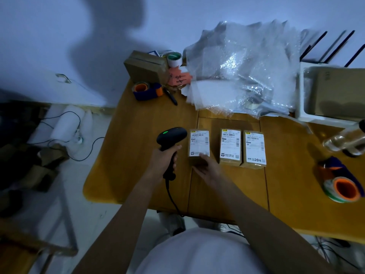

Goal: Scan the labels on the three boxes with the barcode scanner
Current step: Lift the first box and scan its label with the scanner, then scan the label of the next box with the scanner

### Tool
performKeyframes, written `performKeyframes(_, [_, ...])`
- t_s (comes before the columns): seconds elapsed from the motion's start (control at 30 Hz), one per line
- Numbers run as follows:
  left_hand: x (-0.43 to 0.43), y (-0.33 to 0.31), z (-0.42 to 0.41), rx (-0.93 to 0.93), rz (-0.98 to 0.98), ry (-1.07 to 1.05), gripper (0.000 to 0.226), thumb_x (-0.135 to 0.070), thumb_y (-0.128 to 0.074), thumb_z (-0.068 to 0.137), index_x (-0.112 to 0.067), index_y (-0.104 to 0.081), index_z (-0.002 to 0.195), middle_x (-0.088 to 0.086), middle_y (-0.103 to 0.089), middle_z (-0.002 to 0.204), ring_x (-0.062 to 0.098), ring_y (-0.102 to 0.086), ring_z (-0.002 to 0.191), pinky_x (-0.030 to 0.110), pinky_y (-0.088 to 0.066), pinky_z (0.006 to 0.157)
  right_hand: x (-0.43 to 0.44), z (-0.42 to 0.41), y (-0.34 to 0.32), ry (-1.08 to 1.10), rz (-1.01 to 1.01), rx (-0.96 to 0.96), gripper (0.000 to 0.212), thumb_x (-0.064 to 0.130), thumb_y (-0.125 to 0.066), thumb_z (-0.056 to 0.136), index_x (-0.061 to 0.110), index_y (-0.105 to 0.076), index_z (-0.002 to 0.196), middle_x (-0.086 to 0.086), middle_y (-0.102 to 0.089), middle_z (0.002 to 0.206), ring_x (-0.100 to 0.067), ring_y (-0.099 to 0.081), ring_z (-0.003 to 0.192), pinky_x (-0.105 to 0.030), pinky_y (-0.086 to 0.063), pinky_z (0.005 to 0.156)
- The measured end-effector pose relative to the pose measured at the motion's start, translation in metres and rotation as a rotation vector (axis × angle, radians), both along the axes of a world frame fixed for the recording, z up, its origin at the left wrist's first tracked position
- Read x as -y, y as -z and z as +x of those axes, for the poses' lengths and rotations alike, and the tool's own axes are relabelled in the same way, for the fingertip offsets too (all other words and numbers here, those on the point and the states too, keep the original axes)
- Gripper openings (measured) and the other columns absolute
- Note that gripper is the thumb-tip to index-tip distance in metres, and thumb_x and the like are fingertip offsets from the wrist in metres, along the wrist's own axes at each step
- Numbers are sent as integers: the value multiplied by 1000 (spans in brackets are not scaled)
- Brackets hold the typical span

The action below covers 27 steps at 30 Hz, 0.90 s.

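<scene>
Three small brown boxes with white shipping labels lie side by side on the wooden table [138,175]: the left box [199,142], the middle box [230,146] and the right box [254,148]. My left hand [164,161] grips the handle of a black barcode scanner [171,136], whose head shows a green light and sits just left of the left box. A black cable hangs from the scanner over the table's near edge. My right hand [207,168] rests with fingers on the near end of the left box.
At the back lie a heap of bubble wrap [246,72], a cardboard box [146,68], a white tape roll [174,58], a blue-orange tape dispenser [147,91] and a pen [171,96]. A white tray [304,95] and a second dispenser [341,184] sit at the right.
</scene>
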<state>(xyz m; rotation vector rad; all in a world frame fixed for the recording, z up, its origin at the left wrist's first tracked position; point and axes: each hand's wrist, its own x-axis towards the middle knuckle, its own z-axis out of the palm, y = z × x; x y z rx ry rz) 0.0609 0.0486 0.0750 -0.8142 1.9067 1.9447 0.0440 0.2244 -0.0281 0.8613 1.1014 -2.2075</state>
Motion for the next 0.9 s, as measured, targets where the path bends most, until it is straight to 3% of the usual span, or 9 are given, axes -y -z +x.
performKeyframes(0.27, [3,4,5,37,-18,32,33,-29,-75,90,-13,-59,65,2,-53,55,14,-50,47,25,-46,51,-2,-9,2,118,11,74,49,27,-72,95,12,-52,138,-21,-63,132,-37,-63,124,-37,-59,85])
performKeyframes(0.43, [5,4,4,41,-12,49,34,-30,-74,91,-14,-58,65,1,-53,56,14,-50,47,26,-46,52,-6,-11,8,64,60,92,45,36,-70,96,15,-55,133,-21,-66,123,-30,-69,106,-37,-60,81])
performKeyframes(0.7, [1,2,0,16,-6,62,36,-32,-75,89,-14,-58,63,2,-53,56,16,-50,48,30,-46,55,-21,-10,9,29,122,92,29,33,-64,100,14,-57,121,-17,-68,116,-31,-68,106,-38,-60,79])
performKeyframes(0.83, [-6,3,-3,27,-7,86,34,-34,-76,88,-14,-59,66,3,-54,57,16,-51,48,30,-47,56,-25,-8,6,-69,212,110,38,42,-55,104,13,-55,128,-21,-69,119,-34,-70,106,-42,-60,78])
performKeyframes(0.9, [-9,3,-3,25,-10,93,34,-34,-76,88,-14,-59,66,2,-54,57,15,-51,48,30,-47,57,-27,-5,3,-167,292,84,45,47,-50,104,9,-57,127,-18,-70,110,-28,-70,93,-37,-58,71])
